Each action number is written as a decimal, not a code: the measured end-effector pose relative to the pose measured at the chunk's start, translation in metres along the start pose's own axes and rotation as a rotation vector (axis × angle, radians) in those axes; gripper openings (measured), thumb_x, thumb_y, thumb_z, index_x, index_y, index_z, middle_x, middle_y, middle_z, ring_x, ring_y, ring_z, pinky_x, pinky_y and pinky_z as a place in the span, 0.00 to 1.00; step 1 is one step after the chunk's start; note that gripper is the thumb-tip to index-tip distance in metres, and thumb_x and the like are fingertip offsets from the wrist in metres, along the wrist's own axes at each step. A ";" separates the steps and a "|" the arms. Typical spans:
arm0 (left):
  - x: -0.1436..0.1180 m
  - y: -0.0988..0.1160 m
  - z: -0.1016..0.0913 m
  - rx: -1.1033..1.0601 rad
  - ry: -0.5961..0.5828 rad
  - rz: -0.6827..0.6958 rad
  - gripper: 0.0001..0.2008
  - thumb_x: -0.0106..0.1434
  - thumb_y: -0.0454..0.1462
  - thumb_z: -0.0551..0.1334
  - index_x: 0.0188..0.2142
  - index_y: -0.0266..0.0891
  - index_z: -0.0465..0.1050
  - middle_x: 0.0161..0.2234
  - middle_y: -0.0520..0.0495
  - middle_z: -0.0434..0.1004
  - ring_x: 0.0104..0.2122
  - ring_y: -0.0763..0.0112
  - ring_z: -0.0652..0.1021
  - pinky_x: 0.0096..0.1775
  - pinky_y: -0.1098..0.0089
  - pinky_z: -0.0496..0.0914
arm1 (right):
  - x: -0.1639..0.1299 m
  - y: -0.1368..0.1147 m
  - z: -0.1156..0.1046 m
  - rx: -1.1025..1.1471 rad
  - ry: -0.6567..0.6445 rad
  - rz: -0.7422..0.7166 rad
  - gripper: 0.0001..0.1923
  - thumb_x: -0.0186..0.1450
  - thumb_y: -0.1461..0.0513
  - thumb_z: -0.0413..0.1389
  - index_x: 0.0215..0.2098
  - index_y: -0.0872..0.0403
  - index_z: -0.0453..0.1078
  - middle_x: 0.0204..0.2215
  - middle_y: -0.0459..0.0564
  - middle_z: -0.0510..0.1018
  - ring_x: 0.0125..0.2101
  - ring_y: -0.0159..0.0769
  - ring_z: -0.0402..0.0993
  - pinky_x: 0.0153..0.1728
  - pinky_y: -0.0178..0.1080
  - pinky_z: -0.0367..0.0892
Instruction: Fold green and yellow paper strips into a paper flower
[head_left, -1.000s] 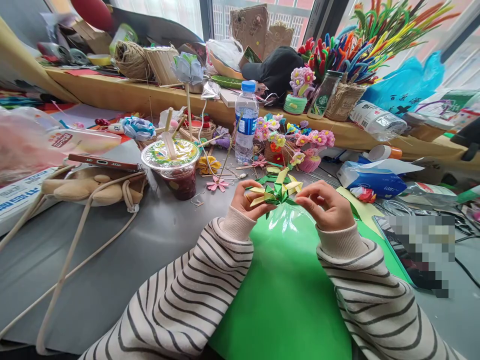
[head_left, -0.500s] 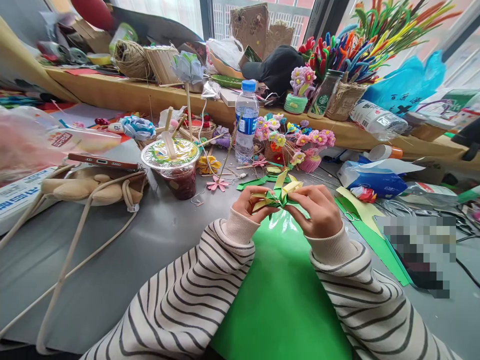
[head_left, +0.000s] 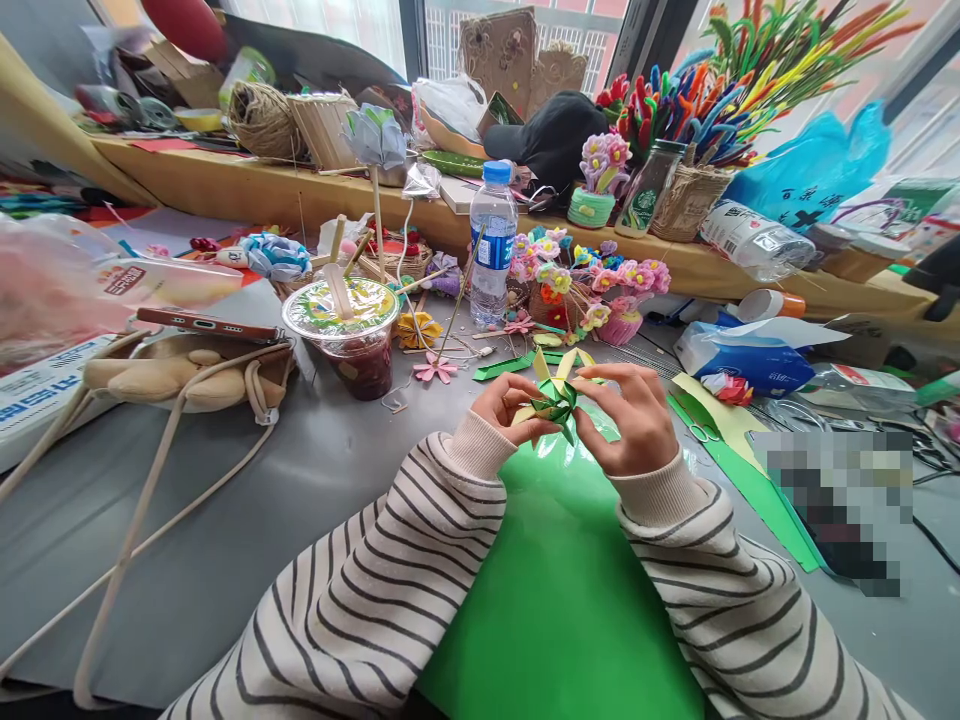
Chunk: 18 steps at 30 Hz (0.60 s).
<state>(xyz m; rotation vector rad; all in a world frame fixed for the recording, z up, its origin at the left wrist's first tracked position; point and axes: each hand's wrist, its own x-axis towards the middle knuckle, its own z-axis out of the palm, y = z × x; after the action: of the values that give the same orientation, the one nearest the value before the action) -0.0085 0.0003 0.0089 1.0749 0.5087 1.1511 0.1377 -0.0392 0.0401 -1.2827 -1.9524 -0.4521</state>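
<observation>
pinching a small folded paper piece (head_left: 553,402) between them, the left hand (head_left: 504,408) and right hand (head_left: 636,418) each grasp it with fingertips, just above the near edge of a green sheet (head_left: 570,590) on the grey table (head_left: 225,520). holding from both sides likely keeps the green and yellow folds steady while they are worked. the piece has no clear long axis: its yellow points fan upward and away from the person, and a green tip points down toward the sheet. a sealed drink cup (head_left: 349,335) and water bottle (head_left: 493,245) stand well apart.
</observation>
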 end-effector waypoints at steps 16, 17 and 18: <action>-0.002 0.001 0.000 0.035 0.029 0.040 0.17 0.34 0.30 0.67 0.25 0.37 0.63 0.20 0.54 0.74 0.21 0.76 0.73 0.23 0.75 0.67 | 0.003 -0.005 -0.006 0.081 -0.042 -0.080 0.14 0.50 0.66 0.52 0.37 0.53 0.66 0.40 0.51 0.68 0.42 0.42 0.60 0.44 0.47 0.59; -0.002 0.001 0.000 0.042 0.032 0.043 0.17 0.35 0.30 0.67 0.26 0.37 0.63 0.21 0.54 0.73 0.21 0.76 0.73 0.22 0.76 0.67 | 0.003 -0.005 -0.006 0.075 -0.042 -0.082 0.14 0.50 0.66 0.52 0.37 0.53 0.66 0.40 0.51 0.68 0.43 0.41 0.60 0.44 0.46 0.59; -0.003 0.002 0.000 0.049 0.038 0.047 0.18 0.35 0.30 0.67 0.27 0.38 0.62 0.21 0.55 0.73 0.20 0.77 0.72 0.21 0.77 0.66 | 0.003 -0.004 -0.006 0.068 -0.037 -0.082 0.14 0.50 0.66 0.52 0.37 0.54 0.66 0.40 0.51 0.68 0.43 0.41 0.59 0.45 0.46 0.59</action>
<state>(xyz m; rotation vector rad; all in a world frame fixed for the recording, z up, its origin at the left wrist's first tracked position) -0.0099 -0.0022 0.0101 1.1138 0.5458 1.2076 0.1357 -0.0433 0.0472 -1.1791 -2.0402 -0.4016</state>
